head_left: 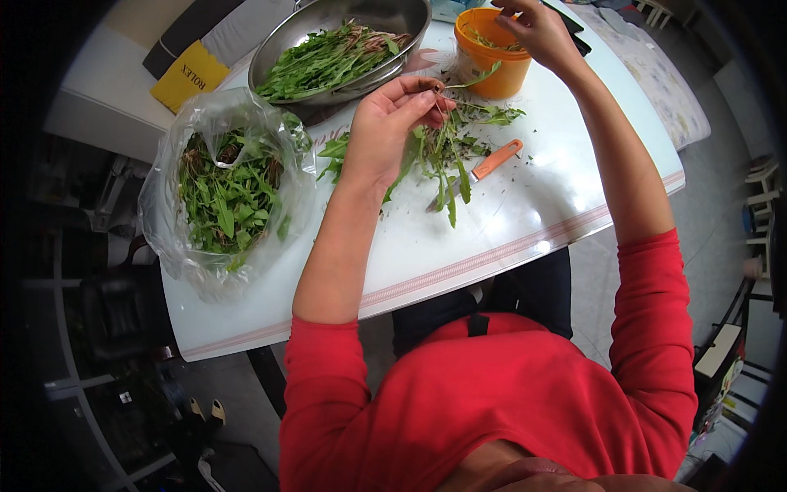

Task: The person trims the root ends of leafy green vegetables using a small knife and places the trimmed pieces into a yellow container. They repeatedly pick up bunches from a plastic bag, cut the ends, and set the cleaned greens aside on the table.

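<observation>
My left hand point(392, 123) is closed on a bunch of leafy green stalks point(441, 156) that hang from its fingers over the white table point(459, 238). My right hand point(537, 31) reaches over the rim of an orange plastic tub point(502, 75) at the far side, fingers pinched together; whether a scrap is between them I cannot tell. A small knife with an orange handle point(494, 161) lies on the table just right of the loose greens, touched by neither hand.
A large metal bowl point(328, 25) with picked greens stands at the back. A clear plastic bag point(215, 197) full of greens sits at the left. A yellow pouch point(188, 75) lies beyond it. Chairs stand at the right.
</observation>
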Tool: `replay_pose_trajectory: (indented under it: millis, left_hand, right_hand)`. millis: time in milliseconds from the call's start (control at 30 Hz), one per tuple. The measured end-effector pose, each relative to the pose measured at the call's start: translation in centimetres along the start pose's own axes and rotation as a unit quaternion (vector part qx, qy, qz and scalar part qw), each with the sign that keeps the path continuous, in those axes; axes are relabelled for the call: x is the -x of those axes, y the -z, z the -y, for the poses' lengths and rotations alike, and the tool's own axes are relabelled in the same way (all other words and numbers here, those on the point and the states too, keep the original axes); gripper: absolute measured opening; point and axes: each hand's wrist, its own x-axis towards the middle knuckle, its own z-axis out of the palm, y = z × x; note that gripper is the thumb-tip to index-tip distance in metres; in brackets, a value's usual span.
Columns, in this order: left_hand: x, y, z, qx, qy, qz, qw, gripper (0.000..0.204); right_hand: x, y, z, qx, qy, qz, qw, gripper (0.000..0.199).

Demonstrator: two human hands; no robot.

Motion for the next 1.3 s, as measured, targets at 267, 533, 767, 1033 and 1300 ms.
replay_pose_trajectory:
  millis: [267,533,767,1033,1300]
  left_hand:
    - [0.0,0.1,0.1,0.011,-0.004,0.0,1.0,0.02]
    - [0.0,-0.1,0.5,-0.021,-0.032,-0.019,0.999,0.019]
    - [0.4,-1.2,0.1,-0.078,-0.074,-0.055,0.993,0.013]
    - [0.5,-1.6,0.0,-0.151,-0.1,-0.068,0.981,0.012]
    - [0.5,-1.9,0.2,-0.166,-0.117,-0.075,0.976,0.011]
  right_hand:
    - [3.6,0.5,1.0,-0.119,0.049,-0.018,0.991,0.022]
    - [10.7,0.6,10.2,-0.174,0.106,0.063,0.977,0.025]
    - [10.9,-0.4,9.7,-0.175,0.04,0.093,0.979,0.022]
    - [10.6,0.3,9.2,-0.244,0.005,0.146,0.959,0.015]
    - [11.2,-0.8,9.5,-0.214,0.009,0.142,0.966,0.027]
